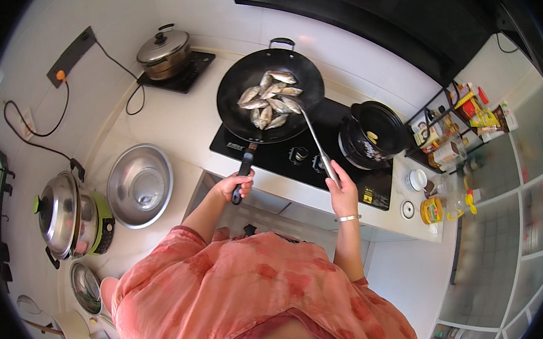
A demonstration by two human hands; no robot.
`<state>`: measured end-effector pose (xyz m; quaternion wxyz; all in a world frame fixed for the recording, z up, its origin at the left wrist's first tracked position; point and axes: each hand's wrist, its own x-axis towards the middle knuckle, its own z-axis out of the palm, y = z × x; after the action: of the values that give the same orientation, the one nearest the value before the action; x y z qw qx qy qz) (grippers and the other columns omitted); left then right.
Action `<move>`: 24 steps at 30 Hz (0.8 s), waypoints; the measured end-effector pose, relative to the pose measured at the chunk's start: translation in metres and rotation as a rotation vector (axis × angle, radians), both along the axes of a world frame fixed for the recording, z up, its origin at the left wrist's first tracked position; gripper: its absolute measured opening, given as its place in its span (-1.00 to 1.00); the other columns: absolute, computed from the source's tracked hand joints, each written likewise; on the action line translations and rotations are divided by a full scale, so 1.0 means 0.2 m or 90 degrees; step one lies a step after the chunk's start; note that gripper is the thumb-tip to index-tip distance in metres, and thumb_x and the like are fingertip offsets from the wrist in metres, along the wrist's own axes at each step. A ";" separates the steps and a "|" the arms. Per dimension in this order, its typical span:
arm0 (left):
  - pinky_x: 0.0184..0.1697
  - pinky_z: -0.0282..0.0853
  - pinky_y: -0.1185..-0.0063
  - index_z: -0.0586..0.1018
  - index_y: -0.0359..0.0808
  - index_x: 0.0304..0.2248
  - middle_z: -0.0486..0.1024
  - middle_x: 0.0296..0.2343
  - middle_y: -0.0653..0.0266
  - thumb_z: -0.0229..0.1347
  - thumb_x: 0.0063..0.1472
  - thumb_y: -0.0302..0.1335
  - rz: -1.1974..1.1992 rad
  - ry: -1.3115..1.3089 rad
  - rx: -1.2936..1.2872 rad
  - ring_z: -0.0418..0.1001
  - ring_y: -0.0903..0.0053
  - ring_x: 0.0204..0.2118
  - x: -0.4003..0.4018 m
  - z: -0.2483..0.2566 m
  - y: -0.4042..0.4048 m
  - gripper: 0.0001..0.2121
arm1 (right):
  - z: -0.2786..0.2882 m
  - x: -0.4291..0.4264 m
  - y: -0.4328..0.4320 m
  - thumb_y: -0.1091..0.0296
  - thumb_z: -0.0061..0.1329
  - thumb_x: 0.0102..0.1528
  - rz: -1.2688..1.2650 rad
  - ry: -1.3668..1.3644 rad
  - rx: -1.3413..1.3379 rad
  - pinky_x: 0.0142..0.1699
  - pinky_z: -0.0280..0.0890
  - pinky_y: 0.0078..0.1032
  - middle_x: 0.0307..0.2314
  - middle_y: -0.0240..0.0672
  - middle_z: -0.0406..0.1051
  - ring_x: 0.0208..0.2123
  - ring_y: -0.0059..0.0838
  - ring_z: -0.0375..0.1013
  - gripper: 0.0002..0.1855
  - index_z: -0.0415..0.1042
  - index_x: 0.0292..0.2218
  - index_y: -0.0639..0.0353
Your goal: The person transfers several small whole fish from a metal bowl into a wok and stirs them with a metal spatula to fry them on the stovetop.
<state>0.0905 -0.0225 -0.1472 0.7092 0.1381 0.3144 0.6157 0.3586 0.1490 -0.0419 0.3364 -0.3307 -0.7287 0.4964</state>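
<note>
A black wok point(234, 106) rests over the left side of the black glass gas cooktop point(270, 153). Several small whole fish point(273, 91) lie in a loose heap at its middle. My left hand point(236, 186) grips the wok's long black handle point(246, 164). In my right hand point(342, 190) is the metal handle of a long cooking spatula point(315, 140). Its lower end reaches into the wok at the right side of the fish, and its blade is largely hidden there.
Right of the wok stands a black pot point(368, 134) with yellowish pieces inside. A steel basin point(140, 185) and a lidded electric pot point(64, 214) are on the left counter. Behind them, a lidded steel pot point(164, 54) sits on a hotplate. An oil bottle point(432, 210) stands far right.
</note>
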 end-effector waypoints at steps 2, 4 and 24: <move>-0.64 0.12 0.69 0.28 -0.16 -0.35 0.17 -0.71 0.50 0.07 0.11 -0.43 -0.003 0.018 0.001 0.12 0.75 -0.73 -0.01 -0.01 -0.01 -0.81 | 0.03 -0.02 -0.05 0.55 -0.05 0.00 -0.013 -0.016 -0.040 -0.08 0.19 -0.69 -0.15 -0.29 0.39 -0.19 -0.61 0.38 -0.50 0.26 0.01 0.16; -0.60 0.15 0.69 0.28 -0.17 -0.37 0.20 -0.67 0.49 0.08 0.10 -0.42 -0.019 0.020 0.003 0.16 0.74 -0.68 -0.02 0.00 0.00 -0.81 | 0.03 -0.03 -0.08 0.56 -0.06 0.00 -0.023 -0.012 -0.047 -0.08 0.19 -0.69 -0.14 -0.31 0.39 -0.19 -0.63 0.37 -0.50 0.26 0.01 0.16; -0.67 0.02 0.78 0.38 -0.10 -0.37 0.10 -0.72 0.58 -0.08 0.23 -0.38 -0.127 -0.341 0.104 0.04 0.82 -0.73 -0.10 0.09 0.08 -0.96 | 0.10 -0.12 -0.36 0.59 -0.09 0.01 -0.153 -0.062 -0.052 -0.40 0.11 -0.80 -0.45 -0.54 0.34 -0.53 -0.79 0.17 -0.48 0.26 0.03 0.07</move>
<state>0.0712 -0.0056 -0.1285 0.8106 0.0575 0.0505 0.5806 0.3350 0.0774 -0.0214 0.3441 -0.4530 -0.6784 0.4649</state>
